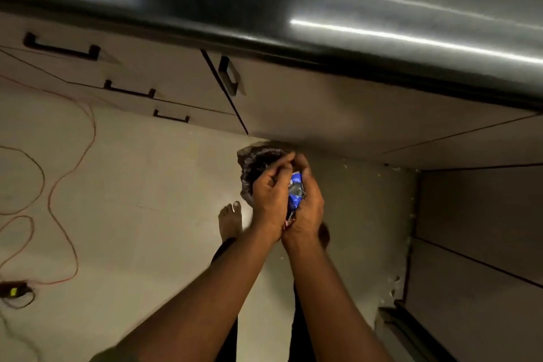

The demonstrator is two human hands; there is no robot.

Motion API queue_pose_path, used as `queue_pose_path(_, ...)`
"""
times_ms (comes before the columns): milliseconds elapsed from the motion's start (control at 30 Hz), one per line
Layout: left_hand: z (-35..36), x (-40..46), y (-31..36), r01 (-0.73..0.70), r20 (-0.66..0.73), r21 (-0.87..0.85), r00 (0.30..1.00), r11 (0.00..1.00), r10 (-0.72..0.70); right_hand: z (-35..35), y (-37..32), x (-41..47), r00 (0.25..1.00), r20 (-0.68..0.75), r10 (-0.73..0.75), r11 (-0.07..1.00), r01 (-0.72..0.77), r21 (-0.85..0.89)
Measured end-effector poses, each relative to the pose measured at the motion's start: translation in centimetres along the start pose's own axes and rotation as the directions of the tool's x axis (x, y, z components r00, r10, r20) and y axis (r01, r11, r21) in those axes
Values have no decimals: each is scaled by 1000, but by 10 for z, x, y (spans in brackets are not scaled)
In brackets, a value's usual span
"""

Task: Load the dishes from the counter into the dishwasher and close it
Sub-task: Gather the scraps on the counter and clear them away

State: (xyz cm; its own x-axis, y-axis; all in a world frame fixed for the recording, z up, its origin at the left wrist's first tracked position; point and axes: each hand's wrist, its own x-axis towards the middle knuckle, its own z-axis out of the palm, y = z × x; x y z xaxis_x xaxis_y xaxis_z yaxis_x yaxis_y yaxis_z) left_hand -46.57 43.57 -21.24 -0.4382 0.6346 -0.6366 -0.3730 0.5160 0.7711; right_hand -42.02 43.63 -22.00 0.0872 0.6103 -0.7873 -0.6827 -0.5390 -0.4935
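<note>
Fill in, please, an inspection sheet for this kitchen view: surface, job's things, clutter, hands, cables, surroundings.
Surface: dark glossy counter, blurred; no dishes seen on it.
Job's things: nothing seen; no dishes, and I cannot tell which panel is a dishwasher.
Clutter: crumpled blue wrapper; black bin bag on the floor below the hands.
Hands: left hand and right hand press together, their grip on the wrapper.
Cables: orange cable looped on the floor, running to a dark plug.
Surroundings: beige drawers with dark handles; pale floor; bare foot.

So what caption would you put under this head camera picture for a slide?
Both hands, left hand and right hand, crumple a blue wrapper above a black-lined bin by the cabinets.
</note>
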Motion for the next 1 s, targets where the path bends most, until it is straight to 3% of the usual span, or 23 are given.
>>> queue_pose_path(167,-28,61,-47,49,35,19,998,999,-50,-3,60,57,991,-16,135,979,-131,156)
queue_pose_path(300,-37,103,-80,61,58,89,996,994,-66,-14,92,96,981,-41,190,969,-181,165)
queue_pose_path(600,-39,158,-127,56,116,132,991,990,-72,-31,119,141,998,-20,60,991,-58,120)
queue_pose_path(767,-33,185,-121,179,62,122,980,976,-188,-24,118,175,978,-142,152,982,-134,133)
queue_pose_path(800,-33,190,-119,212,49,120,975,970,-219,-24,117,178,975,-178,131,989,-117,90)
queue_pose_path(867,-33,199,-118,244,33,129,968,961,-251,-28,115,183,986,-113,119,985,-103,141)
queue_pose_path(1000,-37,207,-124,302,-50,114,953,946,-299,-25,111,181,967,-245,73,997,-72,11)
